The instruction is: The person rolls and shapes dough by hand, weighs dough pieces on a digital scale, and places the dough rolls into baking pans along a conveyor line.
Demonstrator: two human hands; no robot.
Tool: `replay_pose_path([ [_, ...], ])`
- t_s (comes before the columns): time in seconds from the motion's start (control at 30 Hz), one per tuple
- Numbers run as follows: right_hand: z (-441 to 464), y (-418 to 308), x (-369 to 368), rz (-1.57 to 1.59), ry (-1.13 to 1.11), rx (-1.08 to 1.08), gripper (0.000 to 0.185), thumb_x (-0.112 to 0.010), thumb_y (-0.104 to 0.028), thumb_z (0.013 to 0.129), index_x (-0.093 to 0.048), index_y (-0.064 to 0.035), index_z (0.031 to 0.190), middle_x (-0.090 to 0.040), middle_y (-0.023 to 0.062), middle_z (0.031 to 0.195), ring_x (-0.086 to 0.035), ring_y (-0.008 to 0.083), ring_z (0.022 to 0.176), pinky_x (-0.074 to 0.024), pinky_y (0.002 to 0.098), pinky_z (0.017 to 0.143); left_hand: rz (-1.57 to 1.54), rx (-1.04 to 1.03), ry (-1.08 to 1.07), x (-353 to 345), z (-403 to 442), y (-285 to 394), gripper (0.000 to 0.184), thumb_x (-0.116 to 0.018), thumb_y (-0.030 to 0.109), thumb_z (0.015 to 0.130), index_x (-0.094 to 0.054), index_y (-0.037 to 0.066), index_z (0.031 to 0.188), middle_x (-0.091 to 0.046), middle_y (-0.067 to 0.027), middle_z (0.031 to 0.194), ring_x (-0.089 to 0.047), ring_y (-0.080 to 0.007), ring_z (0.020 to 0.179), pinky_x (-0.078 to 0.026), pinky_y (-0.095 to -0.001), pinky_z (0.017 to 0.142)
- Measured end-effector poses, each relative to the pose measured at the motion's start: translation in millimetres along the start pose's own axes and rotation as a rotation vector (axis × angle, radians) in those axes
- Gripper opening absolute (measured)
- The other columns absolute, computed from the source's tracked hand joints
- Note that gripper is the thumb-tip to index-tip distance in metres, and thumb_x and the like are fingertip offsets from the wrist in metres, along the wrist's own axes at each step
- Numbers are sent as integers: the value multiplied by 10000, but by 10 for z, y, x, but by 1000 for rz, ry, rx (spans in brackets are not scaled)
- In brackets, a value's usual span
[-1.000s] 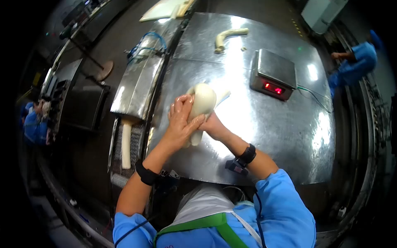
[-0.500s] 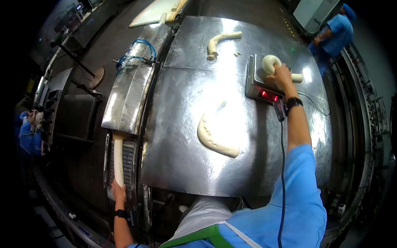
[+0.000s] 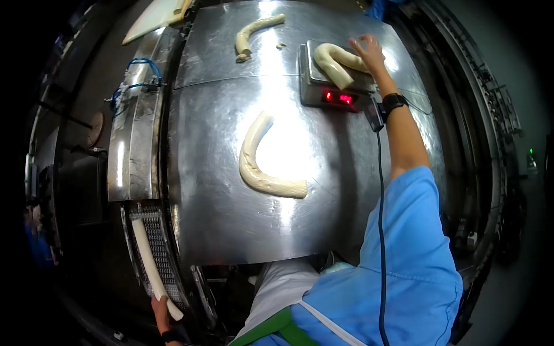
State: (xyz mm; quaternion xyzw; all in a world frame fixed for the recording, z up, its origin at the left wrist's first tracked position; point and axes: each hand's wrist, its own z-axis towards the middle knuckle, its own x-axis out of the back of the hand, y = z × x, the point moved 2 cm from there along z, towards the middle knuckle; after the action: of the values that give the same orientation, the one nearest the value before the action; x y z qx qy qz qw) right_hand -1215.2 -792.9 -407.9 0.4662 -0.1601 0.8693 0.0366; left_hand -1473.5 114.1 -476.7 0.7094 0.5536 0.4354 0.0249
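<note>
On the mesh conveyor at lower left lies a long pale dough rope [image 3: 151,262]. My left hand [image 3: 162,313] has its fingers around the near end of that rope. At upper right, a bent dough piece [image 3: 332,60] rests on the platform of a digital scale [image 3: 311,97] with red lit digits. Just beside this piece, over the scale's far right side, my right hand [image 3: 371,55] is open with fingers apart. Part of the dough's right end is hidden behind the hand.
A curved dough piece [image 3: 249,155] lies mid-table on the steel table [image 3: 225,230]. Another curved piece [image 3: 245,37] and small scraps [image 3: 281,45] are farther back. A metal housing [image 3: 135,144] covers the conveyor [image 3: 153,219]. A black cable [image 3: 381,230] hangs along my right arm.
My right hand has let go of the dough on the scale, which now lies in a different bend. The dough rope on the conveyor has come clear of the housing toward me.
</note>
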Motion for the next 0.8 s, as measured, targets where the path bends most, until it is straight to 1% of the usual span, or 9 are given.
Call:
replay_pose_path([
  [0.1,-18,152,201,-4,75,49,597,-472,-592,704,-513,-69,992,-473,118,1092,-425,283,1036,-307,416,867,-361,117,41,297,-249,-109,436,-477,213,758,-398,-8,1126,-489,-92,899,-484,-193,782,-407,-309,711],
  [0.2,13,262,208,-30,114,-7,665,-393,-640,718,-503,-59,1023,-491,126,1070,-446,292,1018,-329,414,856,-343,-2,144,379,-1189,678,498,-384,385,848,-340,30,1194,-386,-111,1189,-339,-212,1111,-189,-336,975],
  [0.37,-79,-359,-68,117,70,-168,667,-417,-623,716,-490,-44,1037,-487,161,1071,-441,314,1023,-335,405,865,-475,-204,181,771,-1135,598,355,-400,125,858,-339,67,1202,-413,-134,1142,-432,-231,1003,-335,-358,893],
  [0.5,-245,-752,-584,-104,-175,106,496,-540,-402,717,-475,17,974,-482,196,956,-426,325,946,-334,382,838,-1077,-419,-173,961,-1002,554,482,-424,267,810,-351,-10,1198,-453,-116,1160,-472,-213,979,-366,-330,874],
  [0.53,-367,-1068,-426,278,-249,-115,347,-524,-235,728,-456,16,959,-468,187,937,-428,313,916,-336,374,834,-1143,-425,-156,972,-1112,521,494,-428,271,807,-342,-8,1205,-445,-117,1170,-462,-213,993,-354,-334,885],
  [0.6,-605,-1367,-206,575,-257,36,267,-385,-188,821,-482,-4,988,-488,153,950,-450,264,867,-351,340,797,-1147,-484,-48,841,-1375,711,480,-449,272,788,-385,-28,1158,-486,-131,1108,-482,-228,971,-367,-339,874],
  [0.63,-659,-1223,-275,192,-217,506,305,-341,-243,854,-479,-18,1008,-493,122,964,-454,224,876,-355,339,798,-1157,-444,7,878,-1431,599,432,-458,272,779,-441,-30,1087,-534,-144,1010,-525,-237,895,-405,-344,828],
  [0.7,-710,-1010,-372,1277,-885,-150,434,-277,-324,883,-374,-53,1207,-369,102,1236,-322,243,1158,-250,338,972,-1234,-382,222,856,-1639,407,374,-481,257,771,-478,-1,1042,-560,-128,927,-556,-231,789,-443,-350,756],
  [0.8,-989,-1561,-527,1035,-937,-208,431,-296,-320,880,-366,-52,1210,-375,105,1227,-343,241,1137,-272,334,954,-1266,-422,301,856,-1625,-23,320,-510,158,759,-475,47,1057,-534,-78,956,-524,-171,870,-438,-288,764],
])
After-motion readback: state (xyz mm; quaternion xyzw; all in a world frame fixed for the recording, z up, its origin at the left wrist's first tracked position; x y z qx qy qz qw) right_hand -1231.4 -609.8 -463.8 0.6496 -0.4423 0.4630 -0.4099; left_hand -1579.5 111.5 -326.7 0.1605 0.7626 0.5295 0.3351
